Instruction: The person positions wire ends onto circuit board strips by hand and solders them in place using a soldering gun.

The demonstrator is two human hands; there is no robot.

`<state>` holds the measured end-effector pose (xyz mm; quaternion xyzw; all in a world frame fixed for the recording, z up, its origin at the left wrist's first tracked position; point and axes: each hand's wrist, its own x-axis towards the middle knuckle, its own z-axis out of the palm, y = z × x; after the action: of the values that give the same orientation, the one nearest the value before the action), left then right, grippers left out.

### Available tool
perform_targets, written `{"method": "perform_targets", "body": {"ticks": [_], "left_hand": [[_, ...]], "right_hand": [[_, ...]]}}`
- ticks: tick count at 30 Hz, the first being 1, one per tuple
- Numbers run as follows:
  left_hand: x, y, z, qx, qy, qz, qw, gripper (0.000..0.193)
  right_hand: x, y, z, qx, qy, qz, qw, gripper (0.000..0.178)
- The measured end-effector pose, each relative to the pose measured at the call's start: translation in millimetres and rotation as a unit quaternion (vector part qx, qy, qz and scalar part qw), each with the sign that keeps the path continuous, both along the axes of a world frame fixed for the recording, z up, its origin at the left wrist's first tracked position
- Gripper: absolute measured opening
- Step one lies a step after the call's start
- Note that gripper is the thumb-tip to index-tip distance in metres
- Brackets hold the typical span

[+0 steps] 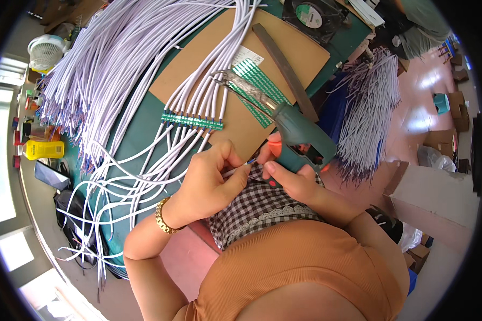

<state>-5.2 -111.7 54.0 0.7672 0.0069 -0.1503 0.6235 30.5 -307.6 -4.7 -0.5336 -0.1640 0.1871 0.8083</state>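
My left hand (pixel 209 179) pinches a white cable (pixel 228 173) near its end, where thin coloured wires (pixel 251 160) stick out. My right hand (pixel 299 184) is closed around the handle of a dark green soldering gun (pixel 300 128), whose metal tip points up and left over the table. Its thumb and forefinger also come close to the wire ends; whether they touch them I cannot tell. Beyond my hands lies a narrow green circuit board strip (pixel 191 121) with several white cables joined along it. A larger green board panel (pixel 265 83) rests on the cardboard sheet (pixel 193 61).
A large bundle of white cables (pixel 128 43) covers the table's left side. A dark flat bar (pixel 286 69) lies on the cardboard, near a black fan (pixel 316 18). Another cable bundle (pixel 364 123) hangs at right. A yellow bottle (pixel 44 150) and a phone (pixel 52 175) are at left.
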Motion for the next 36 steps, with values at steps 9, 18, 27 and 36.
{"method": "perform_targets", "body": {"ticks": [9, 18, 27, 36], "left_hand": [[-2, -10, -13, -0.004, -0.107, 0.02, 0.994, 0.015], [-9, -11, -23, -0.049, -0.11, 0.059, 0.991, 0.014], [12, 9, -20, 0.405, -0.229, 0.07, 0.882, 0.015], [16, 18, -33, 0.376, -0.193, 0.117, 0.899, 0.017]], "right_hand": [[9, 10, 6, 0.032, -0.01, 0.022, 0.999, 0.043], [4, 21, 5, 0.04, -0.019, -0.034, 0.998, 0.022], [15, 2, -18, -0.012, -0.051, -0.013, 0.999, 0.035], [3, -43, -24, -0.134, -0.107, 0.077, 0.982, 0.034]]}}
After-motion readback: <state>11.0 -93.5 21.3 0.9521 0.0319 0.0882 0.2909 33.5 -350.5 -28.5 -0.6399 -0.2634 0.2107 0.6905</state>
